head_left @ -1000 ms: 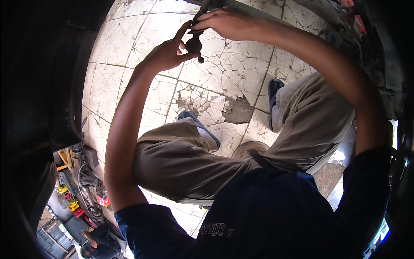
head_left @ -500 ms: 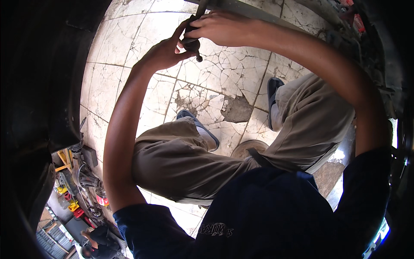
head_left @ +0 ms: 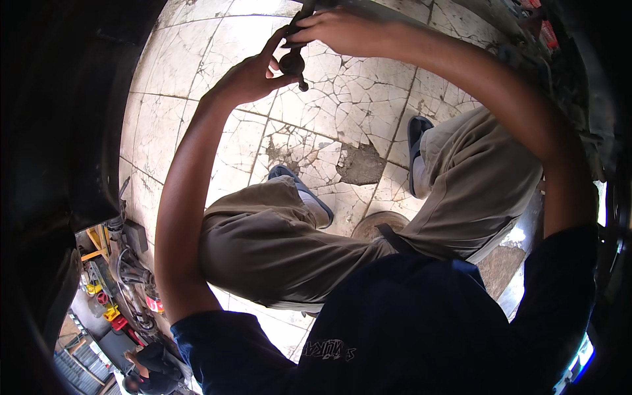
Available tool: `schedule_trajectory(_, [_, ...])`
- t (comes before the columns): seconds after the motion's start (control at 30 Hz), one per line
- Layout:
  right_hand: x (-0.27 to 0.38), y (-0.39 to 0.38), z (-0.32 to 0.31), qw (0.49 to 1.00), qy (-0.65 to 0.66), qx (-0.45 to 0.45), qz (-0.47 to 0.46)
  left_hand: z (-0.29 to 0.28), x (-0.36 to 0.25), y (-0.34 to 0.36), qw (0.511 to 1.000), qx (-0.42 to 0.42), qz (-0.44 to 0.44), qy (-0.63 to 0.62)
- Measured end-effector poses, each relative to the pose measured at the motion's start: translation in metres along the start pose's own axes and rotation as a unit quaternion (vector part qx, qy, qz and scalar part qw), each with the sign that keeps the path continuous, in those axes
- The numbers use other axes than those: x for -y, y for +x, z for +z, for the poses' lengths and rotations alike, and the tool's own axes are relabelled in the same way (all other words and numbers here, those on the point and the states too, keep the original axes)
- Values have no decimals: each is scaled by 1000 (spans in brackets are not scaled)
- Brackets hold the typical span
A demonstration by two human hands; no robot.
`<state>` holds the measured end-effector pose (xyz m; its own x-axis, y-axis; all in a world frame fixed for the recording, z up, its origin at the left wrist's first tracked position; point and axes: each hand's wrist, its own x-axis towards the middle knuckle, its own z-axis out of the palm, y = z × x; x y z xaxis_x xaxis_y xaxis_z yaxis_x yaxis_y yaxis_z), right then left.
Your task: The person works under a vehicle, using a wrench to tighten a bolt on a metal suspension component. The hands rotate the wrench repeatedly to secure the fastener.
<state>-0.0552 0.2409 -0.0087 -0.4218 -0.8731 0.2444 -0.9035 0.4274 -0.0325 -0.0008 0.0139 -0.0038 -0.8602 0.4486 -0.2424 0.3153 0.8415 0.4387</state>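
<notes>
At the top of the head view, a dark tie rod end [head_left: 291,64] with a round joint and a short stud hangs from a dark rod [head_left: 305,14]. My left hand [head_left: 253,76] curls round the joint from the left, thumb beneath and fingers reaching up behind it. My right hand [head_left: 339,34] comes in from the right, its fingers closed on the rod just above the joint. The rod's far end runs out of the picture.
Cracked white tiles [head_left: 217,66] cover the floor, with a broken patch [head_left: 362,164]. A round stool [head_left: 382,222] shows between my legs. Dark vehicle parts line the left side. Tools and machine parts [head_left: 135,273] lie at lower left, near another person [head_left: 155,368].
My right hand has slid slightly up the rod and away from the round joint, which is now more exposed. My left hand stays nearly in place.
</notes>
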Motion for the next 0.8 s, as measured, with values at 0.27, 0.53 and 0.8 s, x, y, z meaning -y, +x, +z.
schedule_trajectory(0.27, [13, 3, -13, 1000, -8, 13, 0, -2, 1, -1, 1000, 5, 6, -24])
schedule_trajectory(0.53, [42, 12, -48, 985, -27, 165, 32, 1, 6, -6, 1000, 0, 2, -20])
schedule_trajectory(0.8, [17, 3, -31, 987, 148, 51, 27, 0, 3, -5, 1000, -1, 1, -9])
